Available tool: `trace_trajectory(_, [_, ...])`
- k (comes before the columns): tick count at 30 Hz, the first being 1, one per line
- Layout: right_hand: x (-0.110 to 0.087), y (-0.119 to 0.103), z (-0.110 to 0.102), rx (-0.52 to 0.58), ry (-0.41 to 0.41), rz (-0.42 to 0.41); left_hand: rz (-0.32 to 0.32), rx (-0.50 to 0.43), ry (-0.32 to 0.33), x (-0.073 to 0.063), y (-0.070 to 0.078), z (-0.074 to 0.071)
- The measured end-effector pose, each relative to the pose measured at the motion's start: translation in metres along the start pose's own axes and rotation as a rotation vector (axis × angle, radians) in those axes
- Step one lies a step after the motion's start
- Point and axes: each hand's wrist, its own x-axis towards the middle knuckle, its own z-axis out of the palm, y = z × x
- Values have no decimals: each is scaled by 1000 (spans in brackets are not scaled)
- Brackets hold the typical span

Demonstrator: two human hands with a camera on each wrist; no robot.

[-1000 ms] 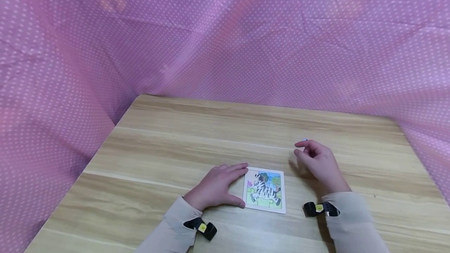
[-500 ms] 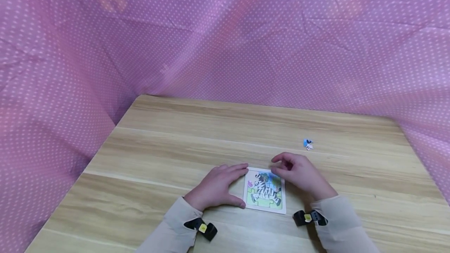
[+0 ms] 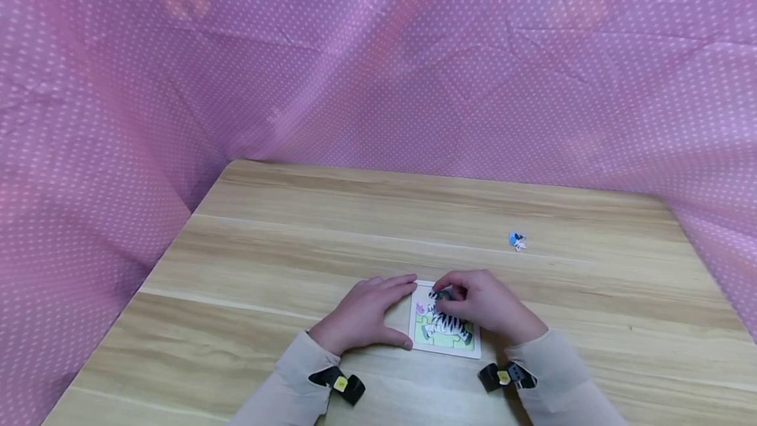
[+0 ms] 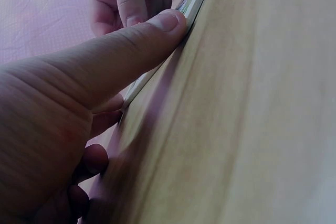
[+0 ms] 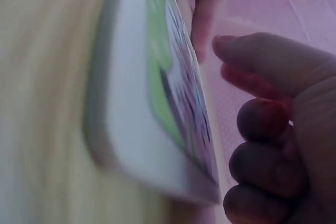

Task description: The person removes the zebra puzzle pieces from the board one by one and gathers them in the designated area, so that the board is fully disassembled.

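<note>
A square zebra puzzle board point(image 3: 445, 332) lies flat near the table's front edge. My left hand point(image 3: 367, 313) rests on the wood against the board's left side, fingers straight at the top corner. Its thumb point(image 4: 157, 30) presses the board's edge point(image 4: 197, 1). My right hand point(image 3: 470, 304) covers the upper part of the picture, its fingers curled, and index and thumb pinch a piece at the zebra's head. In the right wrist view the board point(image 5: 152, 103) fills the middle, with my right hand point(image 5: 273, 129) curled close over it. A small blue loose piece point(image 3: 518, 240) lies far right.
The wooden table point(image 3: 355, 229) is ringed on all far sides by a pink dotted cloth point(image 3: 378, 71). Black wrist straps point(image 3: 340, 383) sit on both beige sleeves.
My right hand left the blue piece on the table at the far right and came back left onto the upper part of the puzzle. The left hand has not moved.
</note>
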Motion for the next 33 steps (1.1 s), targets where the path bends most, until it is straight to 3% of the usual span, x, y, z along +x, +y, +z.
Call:
trace_trajectory(4, [2, -7, 5, -97, -14, -20, -2, -3, 1, 0, 0, -1])
trace_trajectory(10, [6, -14, 11, -188, -20, 20, 8, -4, 7, 1, -1, 0])
trace_trajectory(17, [8, -15, 11, -177, -24, 71, 8, -9, 6, 1, -1, -1])
trace_trajectory(33, [9, -19, 9, -141, -1, 97, 0, 4, -4, 2, -1, -2])
